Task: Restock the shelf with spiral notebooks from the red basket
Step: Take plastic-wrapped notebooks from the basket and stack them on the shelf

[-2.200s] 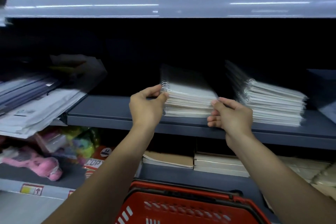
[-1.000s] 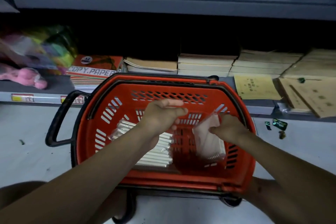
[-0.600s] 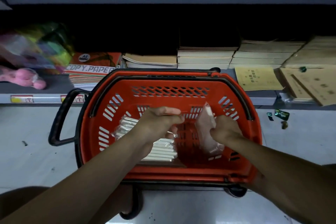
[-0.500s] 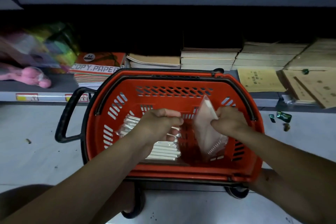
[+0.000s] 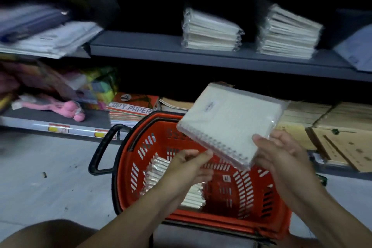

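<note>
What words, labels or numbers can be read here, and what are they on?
"COPY.PAPER": on the red pack on the lower shelf.
Round black sticker on that pack: too small to read.
Yellow-red price tags on the shelf edge: blurred.
Small mark on the held notebook: unreadable.
White label inside the red basket: unreadable.

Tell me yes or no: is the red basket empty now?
No. A stack of wrapped notebooks still lies inside the red basket, below the left hand.
</note>
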Demonstrator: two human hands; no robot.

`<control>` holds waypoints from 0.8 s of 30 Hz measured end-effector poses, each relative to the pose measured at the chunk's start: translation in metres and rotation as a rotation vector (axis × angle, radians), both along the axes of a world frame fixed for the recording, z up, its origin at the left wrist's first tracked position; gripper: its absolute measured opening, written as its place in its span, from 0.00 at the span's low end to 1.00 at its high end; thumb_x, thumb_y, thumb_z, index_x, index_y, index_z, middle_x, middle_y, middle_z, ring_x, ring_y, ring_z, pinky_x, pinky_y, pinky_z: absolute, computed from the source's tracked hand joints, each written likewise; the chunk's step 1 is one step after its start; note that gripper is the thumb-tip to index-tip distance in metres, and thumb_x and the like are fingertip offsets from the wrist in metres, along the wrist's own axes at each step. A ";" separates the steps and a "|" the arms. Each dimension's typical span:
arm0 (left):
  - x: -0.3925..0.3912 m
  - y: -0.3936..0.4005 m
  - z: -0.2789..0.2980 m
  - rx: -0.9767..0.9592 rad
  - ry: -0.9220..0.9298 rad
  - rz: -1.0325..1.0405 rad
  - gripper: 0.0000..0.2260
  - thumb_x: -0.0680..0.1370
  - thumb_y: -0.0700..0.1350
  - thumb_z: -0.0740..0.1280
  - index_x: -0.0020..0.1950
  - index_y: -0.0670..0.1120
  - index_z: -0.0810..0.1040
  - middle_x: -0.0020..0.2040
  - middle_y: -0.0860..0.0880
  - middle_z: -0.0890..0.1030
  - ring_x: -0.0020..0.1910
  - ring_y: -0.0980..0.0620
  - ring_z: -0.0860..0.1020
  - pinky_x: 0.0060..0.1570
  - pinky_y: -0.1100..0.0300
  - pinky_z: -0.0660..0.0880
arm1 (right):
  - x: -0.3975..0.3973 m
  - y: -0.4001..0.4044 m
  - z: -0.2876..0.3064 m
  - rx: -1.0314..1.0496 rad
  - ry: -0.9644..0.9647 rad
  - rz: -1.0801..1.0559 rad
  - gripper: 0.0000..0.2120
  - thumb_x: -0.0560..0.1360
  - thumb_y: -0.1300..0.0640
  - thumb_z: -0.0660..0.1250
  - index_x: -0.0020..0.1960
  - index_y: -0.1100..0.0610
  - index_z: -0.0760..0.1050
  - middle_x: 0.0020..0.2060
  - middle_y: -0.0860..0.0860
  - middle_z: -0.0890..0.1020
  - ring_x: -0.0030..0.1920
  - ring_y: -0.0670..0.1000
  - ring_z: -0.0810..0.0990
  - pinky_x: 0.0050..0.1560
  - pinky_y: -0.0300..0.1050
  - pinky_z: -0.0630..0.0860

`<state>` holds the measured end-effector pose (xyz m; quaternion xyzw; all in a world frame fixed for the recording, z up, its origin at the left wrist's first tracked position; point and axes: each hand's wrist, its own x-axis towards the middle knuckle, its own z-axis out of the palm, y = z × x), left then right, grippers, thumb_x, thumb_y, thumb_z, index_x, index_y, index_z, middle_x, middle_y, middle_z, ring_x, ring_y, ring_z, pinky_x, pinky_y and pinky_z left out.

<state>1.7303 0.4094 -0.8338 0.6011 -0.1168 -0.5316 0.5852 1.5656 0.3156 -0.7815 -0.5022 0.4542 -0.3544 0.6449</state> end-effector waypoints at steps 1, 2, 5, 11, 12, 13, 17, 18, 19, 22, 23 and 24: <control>-0.001 0.001 0.007 -0.069 0.029 0.023 0.14 0.78 0.42 0.71 0.61 0.40 0.75 0.56 0.36 0.82 0.44 0.41 0.85 0.49 0.50 0.83 | 0.007 0.007 -0.003 0.021 -0.067 -0.003 0.06 0.78 0.61 0.68 0.54 0.61 0.74 0.41 0.55 0.87 0.42 0.54 0.87 0.43 0.50 0.80; -0.001 0.002 0.013 -0.144 0.045 0.050 0.11 0.79 0.41 0.68 0.61 0.40 0.76 0.55 0.35 0.83 0.46 0.40 0.84 0.51 0.48 0.82 | 0.013 0.014 -0.007 0.039 -0.134 -0.008 0.07 0.78 0.62 0.68 0.54 0.62 0.73 0.44 0.57 0.87 0.45 0.57 0.87 0.44 0.51 0.81; 0.003 0.007 0.033 -0.315 0.036 0.053 0.12 0.82 0.42 0.64 0.65 0.45 0.76 0.57 0.42 0.85 0.55 0.43 0.84 0.59 0.45 0.78 | 0.030 0.030 -0.014 0.046 -0.274 0.023 0.11 0.76 0.66 0.68 0.58 0.61 0.72 0.54 0.58 0.85 0.54 0.60 0.84 0.50 0.53 0.82; 0.032 0.015 0.052 -0.385 -0.178 0.002 0.20 0.81 0.47 0.63 0.72 0.62 0.70 0.65 0.52 0.81 0.62 0.47 0.81 0.60 0.39 0.77 | 0.028 0.019 -0.005 0.124 -0.297 0.076 0.23 0.70 0.58 0.76 0.62 0.58 0.75 0.55 0.63 0.84 0.54 0.66 0.84 0.47 0.52 0.84; 0.037 0.015 0.055 -0.389 -0.207 0.005 0.21 0.81 0.49 0.64 0.73 0.64 0.69 0.68 0.56 0.79 0.66 0.49 0.79 0.62 0.40 0.76 | 0.025 0.013 -0.003 0.112 -0.286 0.048 0.24 0.69 0.57 0.77 0.62 0.56 0.74 0.54 0.62 0.85 0.51 0.67 0.84 0.47 0.54 0.83; 0.042 0.015 0.059 -0.395 -0.231 0.008 0.22 0.80 0.50 0.64 0.73 0.66 0.68 0.69 0.61 0.77 0.68 0.51 0.77 0.62 0.41 0.76 | 0.023 0.008 -0.001 0.078 -0.254 0.033 0.25 0.69 0.56 0.76 0.63 0.54 0.73 0.53 0.59 0.86 0.48 0.66 0.85 0.48 0.56 0.82; 0.055 0.010 0.078 -0.425 -0.274 -0.014 0.21 0.81 0.49 0.62 0.71 0.68 0.69 0.64 0.72 0.74 0.55 0.47 0.84 0.36 0.48 0.84 | 0.026 0.008 0.004 -0.047 -0.113 0.120 0.26 0.69 0.54 0.73 0.66 0.51 0.72 0.53 0.53 0.87 0.44 0.63 0.87 0.50 0.57 0.81; 0.060 0.009 0.079 -0.437 -0.302 -0.030 0.20 0.82 0.48 0.61 0.71 0.67 0.70 0.64 0.70 0.77 0.52 0.47 0.85 0.33 0.47 0.84 | 0.028 0.011 0.005 -0.035 -0.109 0.140 0.32 0.66 0.50 0.78 0.66 0.51 0.72 0.53 0.54 0.87 0.44 0.64 0.87 0.49 0.56 0.82; 0.065 0.008 0.080 -0.451 -0.321 -0.042 0.20 0.83 0.47 0.60 0.71 0.67 0.71 0.63 0.67 0.78 0.52 0.46 0.85 0.34 0.46 0.84 | 0.029 0.014 0.006 -0.017 -0.110 0.145 0.39 0.59 0.44 0.82 0.66 0.51 0.73 0.53 0.55 0.87 0.43 0.65 0.87 0.46 0.54 0.83; 0.077 0.009 0.080 -0.468 -0.284 -0.059 0.20 0.82 0.45 0.61 0.71 0.62 0.73 0.63 0.57 0.82 0.53 0.43 0.85 0.38 0.44 0.84 | 0.031 0.016 0.002 -0.047 -0.084 0.086 0.38 0.58 0.43 0.83 0.65 0.52 0.76 0.49 0.57 0.87 0.40 0.65 0.86 0.41 0.54 0.84; 0.079 0.010 0.080 -0.473 -0.244 -0.069 0.20 0.81 0.43 0.62 0.71 0.60 0.73 0.63 0.54 0.83 0.53 0.42 0.85 0.38 0.44 0.84 | 0.031 0.017 0.003 -0.054 -0.096 0.073 0.29 0.64 0.50 0.79 0.64 0.52 0.78 0.48 0.57 0.87 0.39 0.65 0.86 0.39 0.52 0.84; 0.079 0.010 0.080 -0.478 -0.203 -0.078 0.21 0.80 0.40 0.63 0.71 0.58 0.74 0.63 0.51 0.83 0.54 0.40 0.85 0.38 0.46 0.84 | 0.033 0.015 0.004 -0.056 -0.101 0.058 0.23 0.68 0.57 0.75 0.62 0.51 0.78 0.47 0.57 0.87 0.38 0.64 0.86 0.37 0.49 0.84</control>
